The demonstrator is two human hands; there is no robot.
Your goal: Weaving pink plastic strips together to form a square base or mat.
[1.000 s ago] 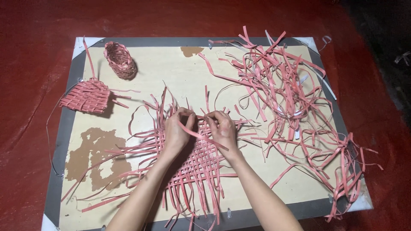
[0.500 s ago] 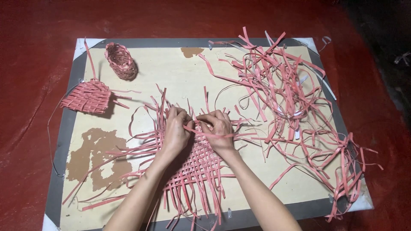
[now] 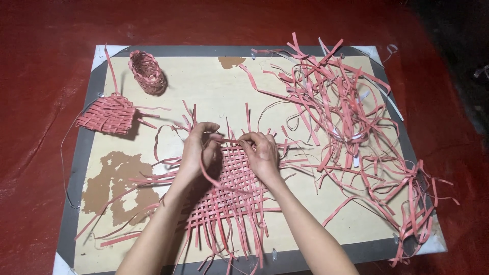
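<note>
A flat mat woven of pink strips lies on a pale board. Both my hands rest on its far edge. My left hand pinches a loose pink strip that runs across to my right hand, which also grips it with fingers curled. Loose strip ends stick out all around the mat.
A big tangle of loose pink strips covers the board's right side. A small woven cup stands at the back left, with a flat woven piece beside it. Red floor surrounds the grey-edged board.
My hands have drawn closer together and shifted slightly toward me on the mat's far edge, pulling the cross strip tighter.
</note>
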